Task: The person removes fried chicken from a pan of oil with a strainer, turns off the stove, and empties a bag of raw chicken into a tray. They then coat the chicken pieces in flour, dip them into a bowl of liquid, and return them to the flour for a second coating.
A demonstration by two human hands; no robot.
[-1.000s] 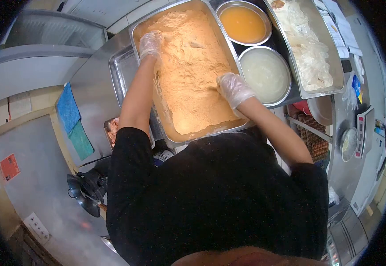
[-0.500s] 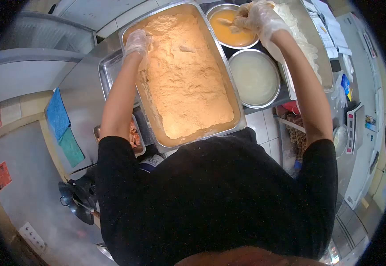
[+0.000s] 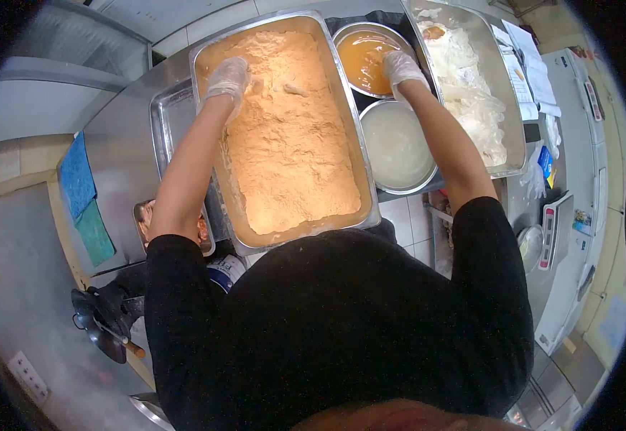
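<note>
My left hand (image 3: 228, 77), in a see-through plastic glove, rests at the upper left of a deep metal tray (image 3: 359, 161) of orange-tan breading powder (image 3: 295, 144). Its fingertips are turned down into the powder and hidden. A small coated piece (image 3: 295, 90) lies on the powder to the right of that hand. My right hand (image 3: 403, 72), gloved too, reaches over the right side of a round metal bowl of orange-brown liquid (image 3: 363, 61). Its fingers point down at the liquid, and whether they hold anything is hidden. Below stands a bowl of cloudy whitish liquid (image 3: 397, 147).
On the right, a long metal tray (image 3: 515, 136) holds white flour-like stuff and a crumpled plastic bag. An empty-looking metal pan (image 3: 160, 129) and a container of reddish meat pieces (image 3: 203, 228) sit left of the breading tray. Papers (image 3: 532, 65) and a scale (image 3: 555, 230) lie farther right.
My right hand has moved down and left, from above the right rim of the orange bowl into it. My left hand stays at the breading, fingers still down. The whole view has shifted slightly.
</note>
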